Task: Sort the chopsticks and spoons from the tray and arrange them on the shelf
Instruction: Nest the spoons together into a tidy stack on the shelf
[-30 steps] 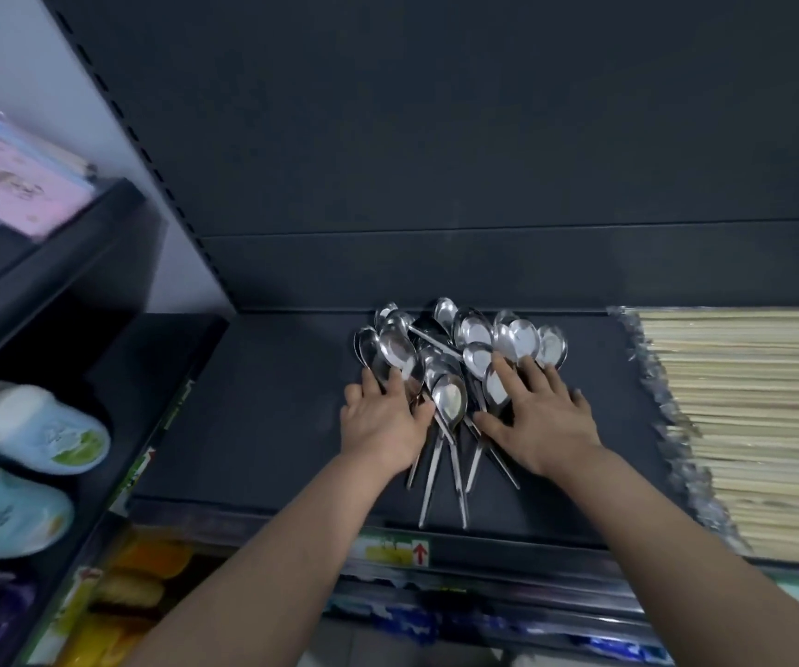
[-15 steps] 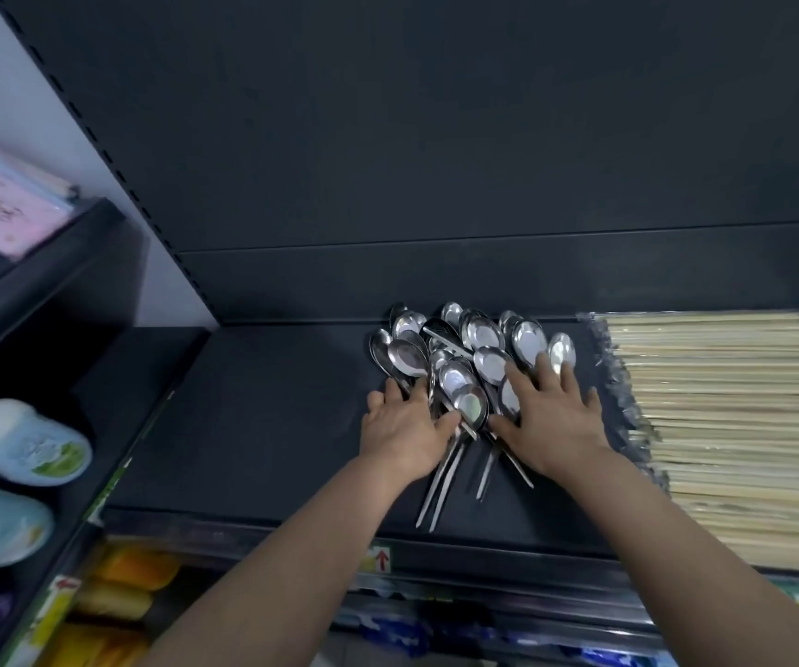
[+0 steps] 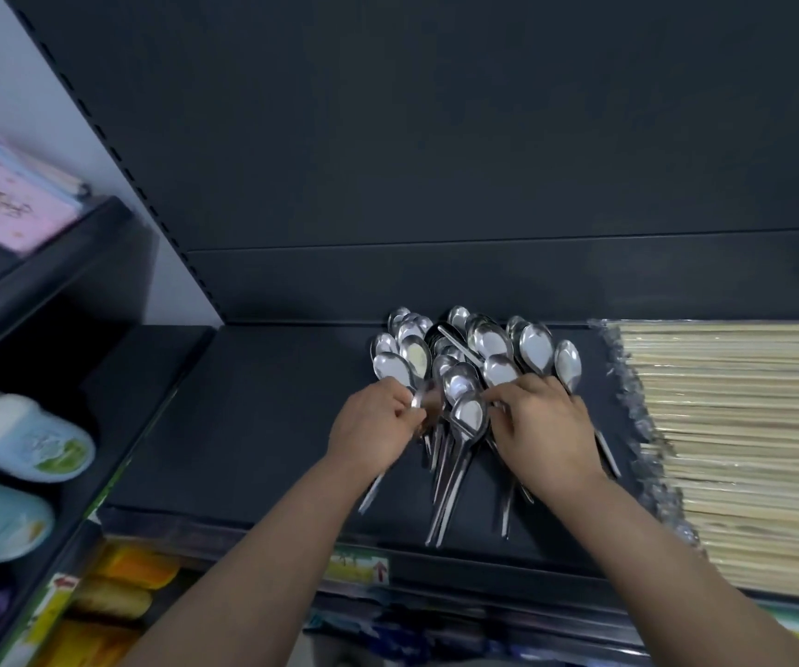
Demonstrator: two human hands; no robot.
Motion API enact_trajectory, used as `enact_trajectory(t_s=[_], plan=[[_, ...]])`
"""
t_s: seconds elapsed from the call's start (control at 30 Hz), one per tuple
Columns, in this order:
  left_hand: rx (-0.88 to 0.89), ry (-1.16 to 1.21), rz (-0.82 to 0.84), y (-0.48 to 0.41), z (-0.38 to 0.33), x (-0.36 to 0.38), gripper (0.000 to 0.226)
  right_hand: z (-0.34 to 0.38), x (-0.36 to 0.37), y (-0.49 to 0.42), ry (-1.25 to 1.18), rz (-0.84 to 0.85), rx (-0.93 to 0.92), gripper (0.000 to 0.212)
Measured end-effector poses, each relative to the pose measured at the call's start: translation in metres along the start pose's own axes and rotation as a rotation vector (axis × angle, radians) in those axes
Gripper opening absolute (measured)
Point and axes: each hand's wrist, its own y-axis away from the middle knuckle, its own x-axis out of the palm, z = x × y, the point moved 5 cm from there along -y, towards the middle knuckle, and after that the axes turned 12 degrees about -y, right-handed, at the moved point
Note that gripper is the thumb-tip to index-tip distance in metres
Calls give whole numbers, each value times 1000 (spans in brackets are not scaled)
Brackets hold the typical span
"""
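Shiny steel spoons [image 3: 493, 351] heaped on dark shelf [image 3: 267, 426], gripping handles with left hand [image 3: 375, 423] and right hand [image 3: 549, 428], fingers curled tight.

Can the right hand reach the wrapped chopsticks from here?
Probably yes: the chopsticks lie just beside the right hand on the same shelf, nothing between, though it grips spoons.

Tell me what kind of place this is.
Most likely a shop aisle: dark metal display shelving with a printed label on its front edge, a heap of identical steel spoons, and wrapped chopsticks stacked in bulk beside them.
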Motion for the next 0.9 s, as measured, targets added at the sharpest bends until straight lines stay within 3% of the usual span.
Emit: enact_trajectory(t_s=[0.3, 0.5, 0.63, 0.77, 0.9], plan=[[3, 22, -16, -24, 31, -15, 6, 37, 18, -13, 28, 30, 39, 19], [160, 66, 75, -31, 22, -8, 23, 46, 40, -10, 92, 183, 215, 27], [222, 27, 97, -34, 20, 2, 12, 45, 47, -7, 53, 247, 337, 24], [102, 382, 85, -43, 40, 2, 18, 40, 47, -2, -150, 281, 494, 23], [-64, 737, 65, -49, 53, -8, 13, 48, 52, 1, -428, 290, 527, 19]])
